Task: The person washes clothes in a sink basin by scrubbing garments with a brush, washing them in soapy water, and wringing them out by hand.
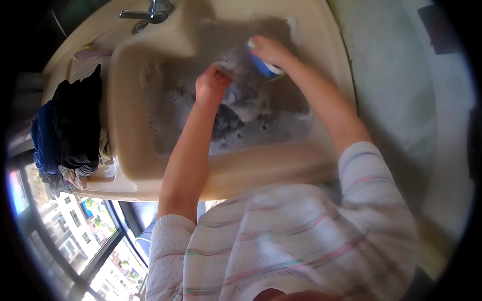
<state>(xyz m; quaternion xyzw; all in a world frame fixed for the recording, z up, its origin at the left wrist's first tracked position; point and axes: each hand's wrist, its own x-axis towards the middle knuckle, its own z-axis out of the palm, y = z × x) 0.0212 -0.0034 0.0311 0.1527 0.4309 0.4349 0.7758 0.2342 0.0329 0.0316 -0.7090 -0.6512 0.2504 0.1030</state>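
The right hand (271, 51) has its fingers closed around the upper end of a blue-and-white handheld object (263, 66), perhaps a scrubbing brush, tilted over the grey, sudsy water (168, 128); blur hides its underside. The left hand (210, 84) is bent at the wrist, its fingers curled together just beside a pale, crumpled wet cloth (246, 109); whether they pinch its edge I cannot tell. The cloth lies partly under water near the middle of a deep beige basin (118, 105), with foam and a dark patch around it. The blue-and-white object looks light and stiff, likely slippery when soapy, so a full wrap around its body seems safer than a fingertip hold. The cloth should be limp, heavy with water and slick; a bunched fold offers the surest grip. Farther out, a black garment (78, 120) and dark blue garment (45, 139) lie piled on the basin's left ledge, and a chrome tap (159, 11) stands at the far edge.
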